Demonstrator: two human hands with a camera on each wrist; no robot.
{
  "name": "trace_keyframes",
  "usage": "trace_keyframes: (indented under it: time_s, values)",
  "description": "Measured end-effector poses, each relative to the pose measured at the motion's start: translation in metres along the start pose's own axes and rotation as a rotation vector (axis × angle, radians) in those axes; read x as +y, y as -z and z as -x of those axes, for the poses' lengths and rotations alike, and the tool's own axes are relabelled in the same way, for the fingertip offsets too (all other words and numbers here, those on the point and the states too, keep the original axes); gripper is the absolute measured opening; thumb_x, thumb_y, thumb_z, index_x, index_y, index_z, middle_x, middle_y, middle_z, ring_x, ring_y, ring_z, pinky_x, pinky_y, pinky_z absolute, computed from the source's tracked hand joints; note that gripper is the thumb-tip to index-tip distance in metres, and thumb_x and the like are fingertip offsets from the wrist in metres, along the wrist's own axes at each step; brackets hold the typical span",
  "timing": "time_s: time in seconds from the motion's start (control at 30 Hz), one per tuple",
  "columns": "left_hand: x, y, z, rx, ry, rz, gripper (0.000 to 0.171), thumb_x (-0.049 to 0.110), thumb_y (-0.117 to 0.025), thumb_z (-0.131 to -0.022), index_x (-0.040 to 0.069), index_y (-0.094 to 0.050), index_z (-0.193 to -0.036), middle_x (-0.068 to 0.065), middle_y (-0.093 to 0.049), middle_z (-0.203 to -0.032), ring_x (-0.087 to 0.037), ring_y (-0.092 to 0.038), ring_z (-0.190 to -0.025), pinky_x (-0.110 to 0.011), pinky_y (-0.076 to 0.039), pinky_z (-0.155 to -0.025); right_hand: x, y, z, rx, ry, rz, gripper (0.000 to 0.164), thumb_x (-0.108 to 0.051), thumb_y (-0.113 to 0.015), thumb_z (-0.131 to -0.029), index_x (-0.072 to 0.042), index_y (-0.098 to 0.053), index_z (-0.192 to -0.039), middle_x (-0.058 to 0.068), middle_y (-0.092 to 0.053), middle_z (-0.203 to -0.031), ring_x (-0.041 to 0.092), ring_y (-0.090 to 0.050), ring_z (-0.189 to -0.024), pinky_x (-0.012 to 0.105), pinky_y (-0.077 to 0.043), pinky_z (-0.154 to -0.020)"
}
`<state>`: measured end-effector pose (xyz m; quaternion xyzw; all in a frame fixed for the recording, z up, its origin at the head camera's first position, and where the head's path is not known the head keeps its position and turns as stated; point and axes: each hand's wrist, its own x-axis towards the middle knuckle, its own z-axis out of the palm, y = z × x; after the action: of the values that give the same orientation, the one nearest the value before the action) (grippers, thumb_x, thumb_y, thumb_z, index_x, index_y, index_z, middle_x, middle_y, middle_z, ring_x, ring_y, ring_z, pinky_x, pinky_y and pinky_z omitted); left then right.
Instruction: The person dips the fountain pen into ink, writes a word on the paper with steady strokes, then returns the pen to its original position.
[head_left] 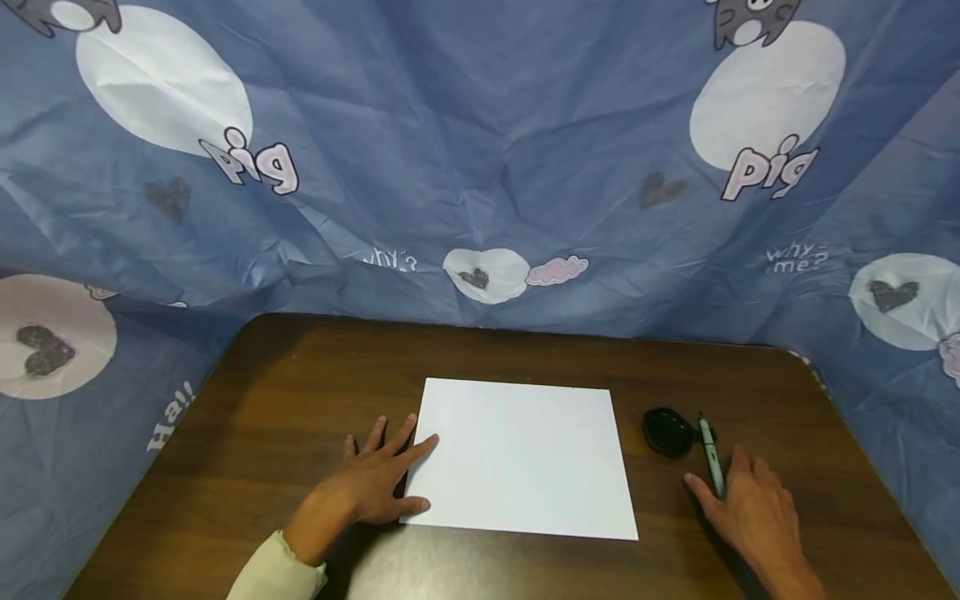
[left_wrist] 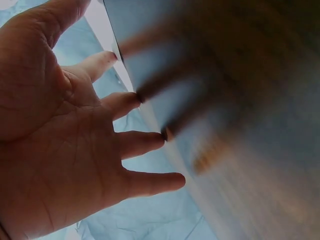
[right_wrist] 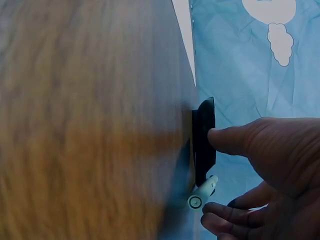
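Observation:
My left hand (head_left: 371, 483) lies at the left edge of a blank white sheet of paper (head_left: 525, 458), its fingers spread. The index fingertip and thumb overlap the sheet's edge in the head view. On the right, my right hand (head_left: 753, 512) is over the table beside a pale green pen (head_left: 712, 460), thumb on one side of it and fingers on the other. In the right wrist view the pen's round end (right_wrist: 195, 202) shows close to the fingertips, with the thumb apart from it. The pen leans against a black round flat object (head_left: 667, 432).
A dark brown wooden table (head_left: 315, 367) carries everything. Blue fabric (head_left: 450, 150) printed with pigs, hearts and lettering hangs behind its far edge and along both sides.

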<state>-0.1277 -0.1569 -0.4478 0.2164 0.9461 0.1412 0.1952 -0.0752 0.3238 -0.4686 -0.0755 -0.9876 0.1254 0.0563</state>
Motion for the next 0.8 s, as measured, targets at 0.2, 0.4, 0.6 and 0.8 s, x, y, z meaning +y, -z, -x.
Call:
trace_keyframes:
  time_s: [0.2,0.4,0.6,0.8]
  values:
    - [0.001,0.000,0.000,0.006,0.007,-0.010,0.084,0.056,-0.070,-0.086,0.029,-0.034,-0.157,-0.011,-0.014,-0.166,-0.051,-0.008,-0.147,-0.083,-0.011,-0.100,0.002,-0.001,-0.004,-0.051,-0.019,0.004,0.076,-0.037,-0.070,-0.091,0.025,-0.042,-0.126,0.033,-0.053,-0.090,0.041,-0.056,-0.075,0.060,-0.045,-0.067]
    - [-0.001,0.001,0.001,0.007,0.010,-0.009,0.084,0.054,-0.071,-0.086,0.029,-0.034,-0.157,-0.010,-0.013,-0.166,-0.050,-0.007,-0.147,-0.083,-0.012,-0.100,0.002,-0.001,-0.009,-0.090,-0.068,-0.047,0.044,-0.023,-0.071,-0.091,0.013,-0.051,-0.107,0.018,-0.056,-0.080,0.031,-0.056,-0.067,0.049,-0.046,-0.055]
    - [-0.003,-0.001,0.000,0.004,0.016,-0.009,0.084,0.054,-0.072,-0.086,0.029,-0.033,-0.157,-0.008,-0.012,-0.167,-0.048,-0.006,-0.148,-0.082,-0.013,-0.100,0.002,0.000,-0.014,-0.146,-0.169,-0.097,0.050,-0.016,-0.068,-0.092,0.016,-0.045,-0.122,0.027,-0.062,-0.095,0.040,-0.063,-0.078,0.055,-0.048,-0.060]
    - [-0.003,0.000,0.001,-0.003,0.020,0.011,0.084,0.054,-0.072,-0.086,0.030,-0.033,-0.157,-0.008,-0.012,-0.167,-0.048,-0.006,-0.148,-0.082,-0.014,-0.100,0.001,0.000,-0.016,-0.152,-0.212,-0.111,0.065,-0.016,-0.067,-0.092,0.015,-0.032,-0.137,0.027,-0.064,-0.100,0.040,-0.064,-0.077,0.056,-0.047,-0.061]
